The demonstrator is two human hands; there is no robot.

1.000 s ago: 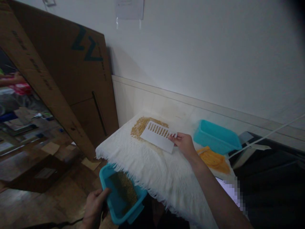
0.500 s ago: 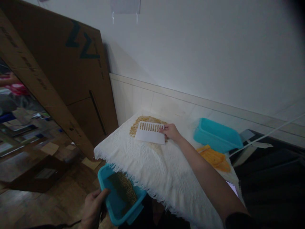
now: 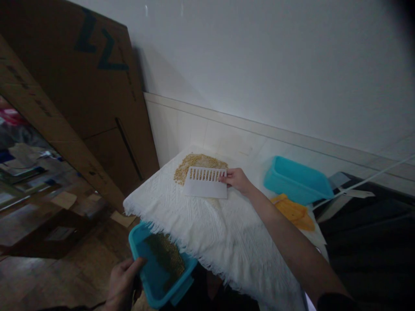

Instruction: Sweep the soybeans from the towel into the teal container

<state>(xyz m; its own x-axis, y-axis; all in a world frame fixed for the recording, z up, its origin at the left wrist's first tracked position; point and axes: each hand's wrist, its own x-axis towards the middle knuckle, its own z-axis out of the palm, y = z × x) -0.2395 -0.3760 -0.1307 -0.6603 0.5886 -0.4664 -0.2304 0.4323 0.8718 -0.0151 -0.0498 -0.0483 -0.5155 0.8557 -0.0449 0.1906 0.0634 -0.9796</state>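
Observation:
My right hand point(image 3: 239, 180) pinches the right edge of a flat white slotted scraper point(image 3: 206, 189). The scraper lies over the near side of a spread of yellowish grains point(image 3: 185, 166), some of which show through its slots. Under both is a white fringed cloth point(image 3: 181, 216) on the table. Below the table's front edge, my left hand point(image 3: 125, 278) grips the left rim of a blue plastic bin point(image 3: 152, 283), thumb over the rim. Grains point(image 3: 173, 255) lie along the bin's right side. The cloth's fringe hangs over part of the bin.
A second blue bin point(image 3: 298, 179) stands on the table at the right, beside a crumpled orange cloth point(image 3: 293, 211). A large cardboard box point(image 3: 81, 86) rises at the left. A white wall point(image 3: 259, 65) is behind the table. Cartons lie on the floor at left.
The view has tilted slightly. The scraper has shifted a little toward me relative to the grains, so more of the pile shows behind it. Both hands keep their holds.

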